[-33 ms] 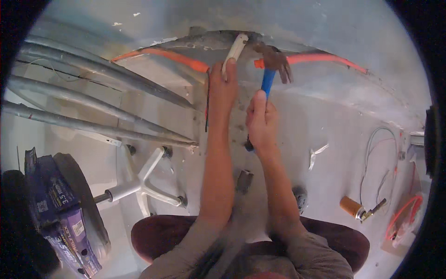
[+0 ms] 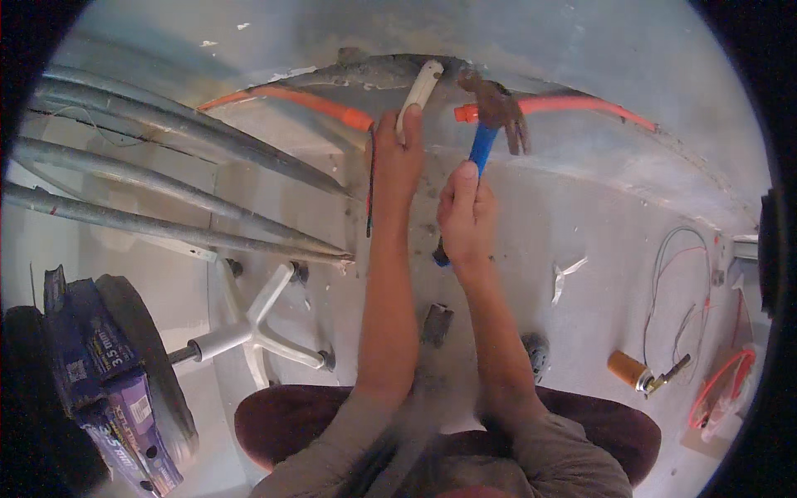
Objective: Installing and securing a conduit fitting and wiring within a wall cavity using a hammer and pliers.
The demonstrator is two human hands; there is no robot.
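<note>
Left hand [image 2: 398,159] closed around pale bar [image 2: 422,85], far end near upper edge of wall groove [image 2: 375,71]; right hand [image 2: 467,216] grips blue-handled hammer [image 2: 484,143], head right of bar and apart from it, near end of rightward orange conduit [image 2: 573,103]

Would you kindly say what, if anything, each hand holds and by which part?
The right hand holds a rusty-brown metal claw hammer by its blue handle; the left hand holds a slim, off-white bar by its near end.
</note>
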